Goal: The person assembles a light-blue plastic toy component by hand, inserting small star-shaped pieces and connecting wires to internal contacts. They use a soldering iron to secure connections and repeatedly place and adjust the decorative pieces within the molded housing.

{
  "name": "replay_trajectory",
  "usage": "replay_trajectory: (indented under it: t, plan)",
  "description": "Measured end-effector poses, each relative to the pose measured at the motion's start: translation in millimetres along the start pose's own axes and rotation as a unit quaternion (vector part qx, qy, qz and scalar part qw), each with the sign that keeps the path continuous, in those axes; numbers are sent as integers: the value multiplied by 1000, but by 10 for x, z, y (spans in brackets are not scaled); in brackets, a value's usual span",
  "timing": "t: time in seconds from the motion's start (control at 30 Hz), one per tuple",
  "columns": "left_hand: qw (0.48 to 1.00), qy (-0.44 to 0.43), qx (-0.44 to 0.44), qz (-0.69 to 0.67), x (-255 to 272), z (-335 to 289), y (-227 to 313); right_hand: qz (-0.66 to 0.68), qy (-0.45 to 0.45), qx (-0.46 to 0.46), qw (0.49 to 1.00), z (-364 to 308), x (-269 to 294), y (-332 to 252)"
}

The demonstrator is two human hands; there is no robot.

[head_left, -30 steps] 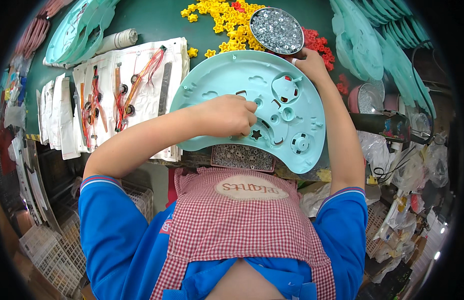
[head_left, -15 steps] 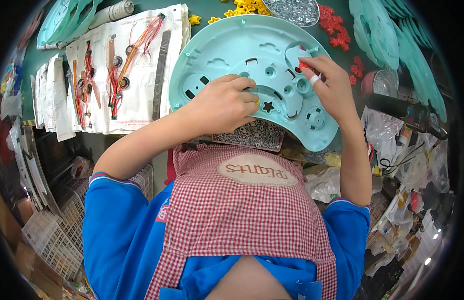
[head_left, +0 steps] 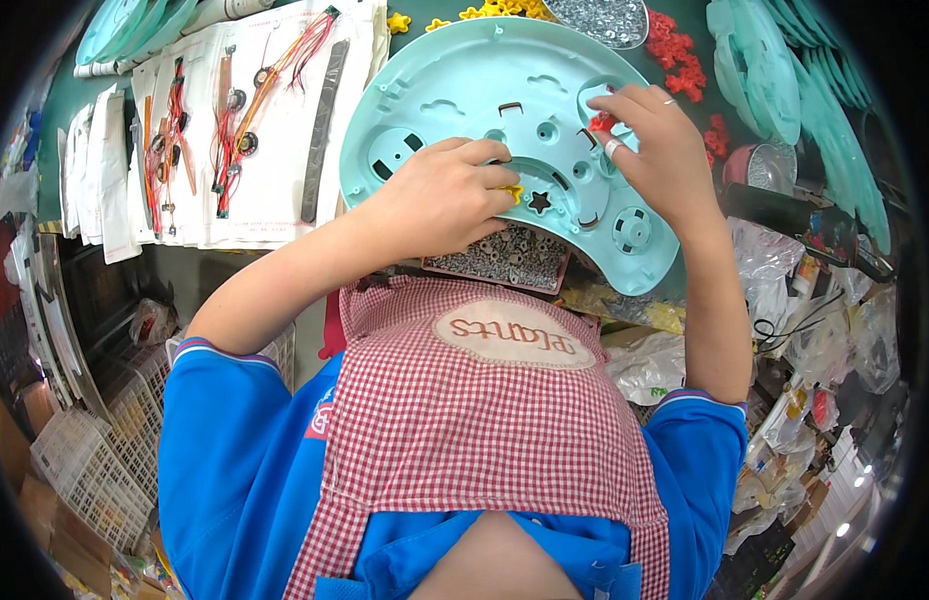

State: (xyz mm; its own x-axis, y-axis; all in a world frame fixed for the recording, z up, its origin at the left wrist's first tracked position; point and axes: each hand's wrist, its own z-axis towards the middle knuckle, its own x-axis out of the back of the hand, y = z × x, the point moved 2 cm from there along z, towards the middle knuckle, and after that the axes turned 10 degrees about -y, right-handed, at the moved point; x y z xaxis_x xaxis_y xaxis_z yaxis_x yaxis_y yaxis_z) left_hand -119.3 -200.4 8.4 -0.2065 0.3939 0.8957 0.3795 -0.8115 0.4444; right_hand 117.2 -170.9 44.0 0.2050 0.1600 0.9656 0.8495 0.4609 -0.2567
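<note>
Turquoise shell (head_left: 514, 80) sits face-on under both hands, lots of clutter round it. Off its far edge: loose yellow stars (head_left: 504, 9), a dish (head_left: 645, 28) of small shiny parts and a run of red pieces (head_left: 676, 62); more red ones to the right. More turquoise shells (head_left: 754, 75) stacked far right, others top left. Left side: wire harnesses (head_left: 234, 110) with small round black parts plus a dark strip (head_left: 326, 130), all on white sheets (head_left: 284, 205). Tray of small metal parts (head_left: 499, 258) tucked just below the shell's inner curve, partly behind the left hand.

Left hand (head_left: 439, 195) lies over the shell's lower-left part and blocks the view of it. Fingers curled nearly closed, yellow star piece (head_left: 515, 192) at the tips, just beside the star-shaped cutout; thumb hidden. Right hand (head_left: 662, 150) is over the shell's right part, thumb and fingers pinched on a red piece (head_left: 602, 122).

Worktop (head_left: 689, 18) is green, crowded. Below it: white plastic crates (head_left: 89, 480) at left, clear bags (head_left: 649, 370) and mixed packaging at right.
</note>
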Motion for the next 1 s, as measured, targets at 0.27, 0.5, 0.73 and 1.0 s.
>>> replay_trajectory:
  t: [0.27,0.5,0.73,1.0]
  plan:
    - [1000,19,11,-5,-14,-67,12,51,32,-49,997,-109,28,-30]
    - [1000,5,2,-14,-59,1,-5,-31,9,17,999,119,0,-103]
    - [999,34,14,23,-68,-61,19,141,-34,111,983,-282,-241,-158]
    - [977,176,-44,113,55,-56,136,110,-55,173,977,-290,-531,-173]
